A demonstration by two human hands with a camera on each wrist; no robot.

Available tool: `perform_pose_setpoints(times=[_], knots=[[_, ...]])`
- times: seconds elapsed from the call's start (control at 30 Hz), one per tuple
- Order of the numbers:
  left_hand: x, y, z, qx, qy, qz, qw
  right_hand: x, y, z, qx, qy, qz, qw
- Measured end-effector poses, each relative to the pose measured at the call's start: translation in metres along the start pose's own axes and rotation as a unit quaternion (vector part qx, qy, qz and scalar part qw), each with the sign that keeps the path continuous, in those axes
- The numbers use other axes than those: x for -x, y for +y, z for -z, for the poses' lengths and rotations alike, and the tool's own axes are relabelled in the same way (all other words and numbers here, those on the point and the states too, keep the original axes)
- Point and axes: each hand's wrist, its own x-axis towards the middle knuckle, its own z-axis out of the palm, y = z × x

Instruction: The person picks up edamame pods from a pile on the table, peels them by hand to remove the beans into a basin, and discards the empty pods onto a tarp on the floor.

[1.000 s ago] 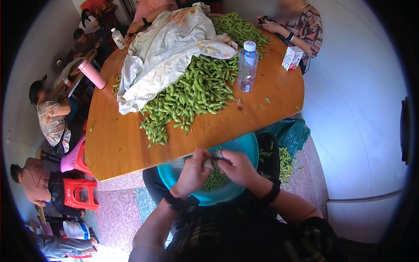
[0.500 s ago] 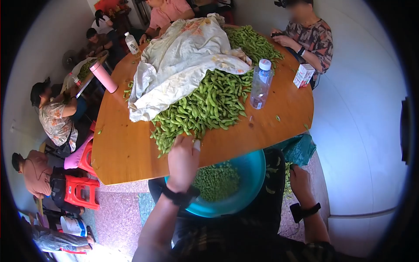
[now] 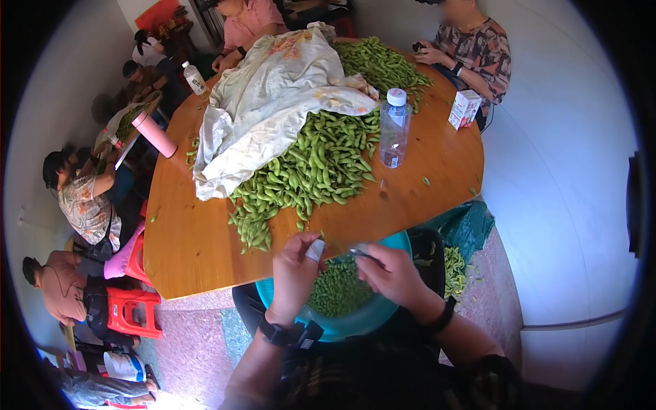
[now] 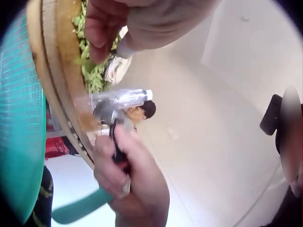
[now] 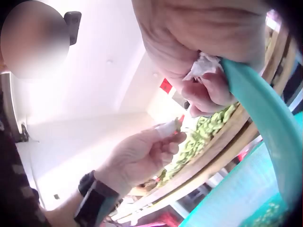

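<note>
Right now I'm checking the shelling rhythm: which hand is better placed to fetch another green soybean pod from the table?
Left. The left hand sits beside the heap of green soybean pods, while the right hand grips a small dark tool.

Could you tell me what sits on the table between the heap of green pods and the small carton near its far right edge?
In the head view a clear water bottle stands upright between the pod heap and the carton, on the wooden table.
</note>
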Motion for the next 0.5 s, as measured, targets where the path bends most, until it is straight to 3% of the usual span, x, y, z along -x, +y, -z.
perform_pose_setpoints(times=[0.07, 0.37, 0.43, 0.5], knots=[[0.007, -0.009, -0.002, 0.023, -0.001, -0.002, 1.0, -0.01, -0.002, -0.012, -0.086, -0.047, -0.029, 0.995], [0.03, -0.02, -0.014, 0.13, 0.001, -0.029, 0.991, -0.003, -0.001, -0.022, -0.08, -0.074, -0.056, 0.992], [0.032, -0.025, -0.015, -0.006, 0.004, -0.096, 0.995, 0.0, -0.002, -0.021, -0.072, -0.073, -0.051, 0.993], [0.035, -0.025, -0.016, -0.025, 0.007, -0.103, 0.994, 0.003, -0.002, -0.021, -0.065, -0.072, -0.044, 0.994]])
